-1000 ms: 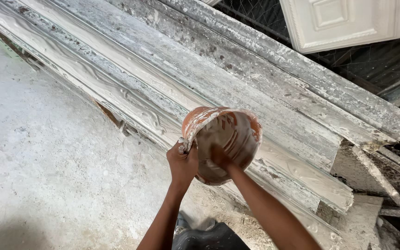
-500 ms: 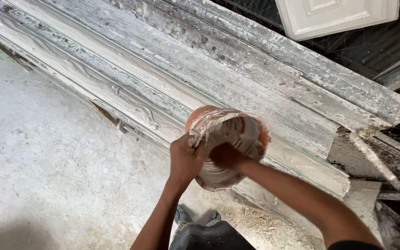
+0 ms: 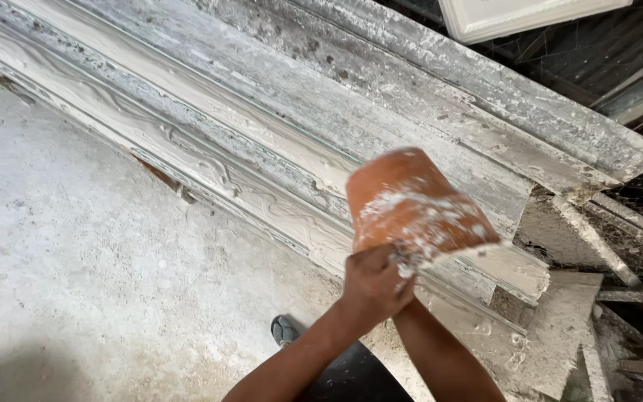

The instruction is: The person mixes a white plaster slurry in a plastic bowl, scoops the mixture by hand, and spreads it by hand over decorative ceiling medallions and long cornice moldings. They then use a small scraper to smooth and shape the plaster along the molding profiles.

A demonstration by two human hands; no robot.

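At the bottom centre of the frame two bare forearms rise toward the middle; the left hand is closed, fingers pressed together around the lower edge of an orange bowl, which sits just right of centre. The right hand is hidden behind the left hand and the bowl, so the state of its fingers cannot be told. The bowl is tipped with its outer side toward the camera and is streaked with white plaster. It appears to be a soft, flexible rubber bowl, light when empty; the wall will likely give under pressure. Wet plaster on the surface is probably slippery, so a grip at the rim, with thumb and fingers on opposite faces, looks the most secure. Below the arms a dark shoe rests on the pale, dusty floor that fills the lower left. Beyond the bowl, long moulded strips coated in plaster run from the upper left down to the lower right. At the upper right edge lies a white panel.
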